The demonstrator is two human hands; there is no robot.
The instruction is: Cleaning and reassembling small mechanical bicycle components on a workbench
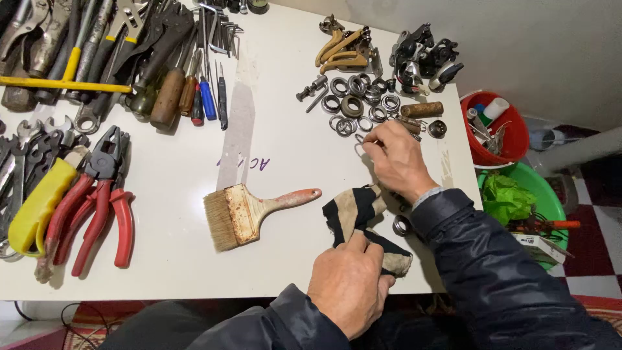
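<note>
the left hand (350,285) gripped a dirty rag (359,214) at the table's (278,129) near edge; the right hand (396,159) pinched perhaps 1 small ring (358,138) (by the bearing rings (359,104)).

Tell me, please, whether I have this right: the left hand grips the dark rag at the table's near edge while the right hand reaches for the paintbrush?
Not quite. In the head view the right hand picks at a small metal ring beside the bearing rings, not the paintbrush. The left hand does grip the rag at the table's near edge.
</note>
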